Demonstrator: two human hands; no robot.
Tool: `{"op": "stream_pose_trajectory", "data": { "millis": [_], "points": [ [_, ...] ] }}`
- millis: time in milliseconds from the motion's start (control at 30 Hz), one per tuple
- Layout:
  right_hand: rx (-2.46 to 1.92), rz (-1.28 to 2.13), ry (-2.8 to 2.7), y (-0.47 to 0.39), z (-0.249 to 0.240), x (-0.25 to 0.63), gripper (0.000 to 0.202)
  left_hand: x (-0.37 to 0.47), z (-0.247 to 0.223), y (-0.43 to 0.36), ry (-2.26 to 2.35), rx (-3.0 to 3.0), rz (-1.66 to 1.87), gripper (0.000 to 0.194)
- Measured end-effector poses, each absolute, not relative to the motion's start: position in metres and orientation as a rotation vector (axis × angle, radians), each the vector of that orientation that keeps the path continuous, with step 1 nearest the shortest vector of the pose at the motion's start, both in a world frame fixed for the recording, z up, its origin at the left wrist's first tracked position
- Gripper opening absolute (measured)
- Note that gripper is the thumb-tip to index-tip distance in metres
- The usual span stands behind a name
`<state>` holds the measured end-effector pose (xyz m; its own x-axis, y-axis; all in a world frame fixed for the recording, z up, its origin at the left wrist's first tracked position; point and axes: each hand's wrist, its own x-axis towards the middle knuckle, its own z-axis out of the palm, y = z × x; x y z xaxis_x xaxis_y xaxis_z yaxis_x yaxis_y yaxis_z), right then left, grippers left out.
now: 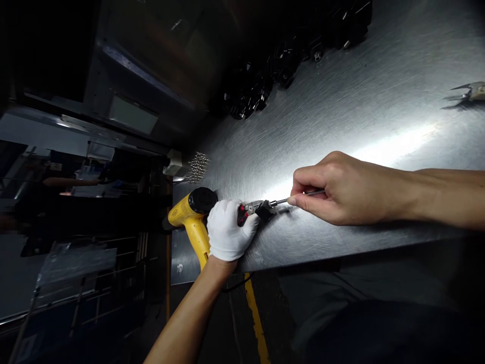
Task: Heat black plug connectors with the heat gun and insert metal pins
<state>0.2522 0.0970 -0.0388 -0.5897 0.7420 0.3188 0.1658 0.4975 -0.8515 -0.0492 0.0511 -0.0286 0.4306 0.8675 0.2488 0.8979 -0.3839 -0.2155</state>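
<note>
Well, leftmost on the brushed, finely scratched metal desk [235, 183] lies a yellow heat gun [197, 235] with a black round end, just beside the gloved fingers, seemingly parked within easy reach. Beyond those fingers stands a cluster of small shiny metal pieces [198, 168], slender and pin-like. The left hand [227, 235], in a white knit glove, has its fingers curled closed around the red-and-black handles of small pliers [250, 208], probably because the metal nose steadies a small part better than fingertips. At that nose, between the two sets of fingers, sits a dark, blocky part [265, 210]. Farther off past the fingers, glossy black pieces [252, 93] are heaped along the desk. The right hand [344, 189], bare, pinches a thin, smooth metal rod [281, 201] between thumb and fingers, nearly closed, presumably to keep its tip lined up with the dark part. Well beyond the right fingers lies a pointed metal tool [472, 92].
</note>
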Motion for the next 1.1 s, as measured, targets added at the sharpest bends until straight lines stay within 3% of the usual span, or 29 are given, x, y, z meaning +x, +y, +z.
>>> {"op": "stream_pose_trajectory", "data": {
  "millis": [333, 567, 1100],
  "points": [
    [-0.751, 0.924, -2.061, 0.090, -0.040, 0.249, 0.015, -0.046, -0.030, 0.050, -1.553, -2.325, -0.187, 0.031],
    [-0.771, 0.619, -2.183, 0.084, -0.045, 0.248, 0.022, -0.044, -0.029, 0.048, -1.583, -2.235, -0.131, 0.036],
    [-0.847, 0.663, -2.198, 0.085, -0.044, 0.246, 0.022, -0.037, -0.026, 0.049, -1.617, -2.202, -0.062, 0.042]
  ]
}}
